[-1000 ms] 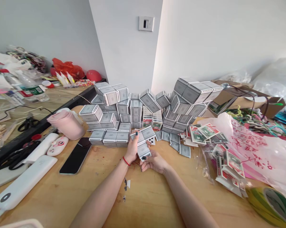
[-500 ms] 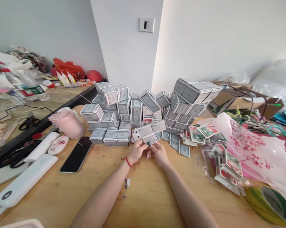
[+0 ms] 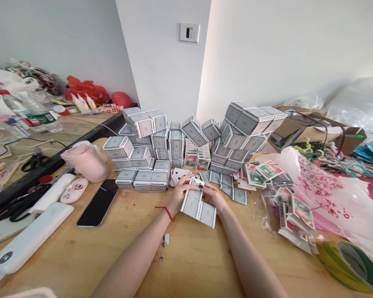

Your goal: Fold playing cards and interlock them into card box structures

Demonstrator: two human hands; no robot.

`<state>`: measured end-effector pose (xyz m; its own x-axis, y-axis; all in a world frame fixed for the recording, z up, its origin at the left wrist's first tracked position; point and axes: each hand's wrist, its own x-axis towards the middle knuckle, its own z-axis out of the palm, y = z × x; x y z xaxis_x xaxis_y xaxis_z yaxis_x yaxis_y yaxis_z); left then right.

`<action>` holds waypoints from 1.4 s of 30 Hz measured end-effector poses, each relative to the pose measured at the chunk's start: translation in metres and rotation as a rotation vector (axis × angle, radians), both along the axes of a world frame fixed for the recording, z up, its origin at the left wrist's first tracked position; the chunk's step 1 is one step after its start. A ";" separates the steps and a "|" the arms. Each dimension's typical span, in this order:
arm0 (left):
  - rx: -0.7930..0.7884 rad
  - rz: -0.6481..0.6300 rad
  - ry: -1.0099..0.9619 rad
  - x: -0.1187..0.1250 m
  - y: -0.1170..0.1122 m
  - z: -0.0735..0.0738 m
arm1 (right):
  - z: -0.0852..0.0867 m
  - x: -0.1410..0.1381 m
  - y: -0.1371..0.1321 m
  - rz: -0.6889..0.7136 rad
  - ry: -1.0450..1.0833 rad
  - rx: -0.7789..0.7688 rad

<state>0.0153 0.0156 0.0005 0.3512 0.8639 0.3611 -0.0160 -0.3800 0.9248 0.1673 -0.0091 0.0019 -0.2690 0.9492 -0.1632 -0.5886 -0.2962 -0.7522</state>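
Observation:
Near the middle of the table, my left hand (image 3: 178,196) and my right hand (image 3: 216,198) are both closed on a strip of playing cards (image 3: 192,203). Grey patterned backs show on its lower part, which hangs toward me, and a white face shows at the top between my fingers. Just behind my left hand lie loose face-up cards (image 3: 176,175). Folded grey cards (image 3: 237,194) lie to the right of my right hand. Beyond both hands rise blocks built of folded cards (image 3: 152,178), stacked in stepped piles.
A black phone (image 3: 98,203) and a white power bank-like device (image 3: 31,238) lie at left, near a pink rolled cloth (image 3: 85,162). At right are opened card boxes (image 3: 300,219), a pink-printed plastic bag (image 3: 329,194) and a yellow-green tape roll (image 3: 349,265).
The strip of cards has turned over toward me, so its length now hangs on the near side of my hands instead of pointing away. Both hands have shifted around it.

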 end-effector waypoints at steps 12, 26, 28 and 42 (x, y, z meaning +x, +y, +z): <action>-0.429 0.008 -0.261 -0.004 0.004 0.012 | -0.003 -0.004 0.004 -0.137 -0.103 0.014; -0.644 -0.145 -0.198 -0.001 0.006 0.006 | -0.007 -0.006 0.005 -0.080 -0.317 0.176; -0.652 -0.139 -0.209 0.000 0.004 0.009 | -0.008 -0.006 0.005 -0.075 -0.306 0.172; -0.585 -0.002 -0.255 0.000 -0.001 0.020 | -0.004 -0.012 0.002 -0.016 -0.056 0.009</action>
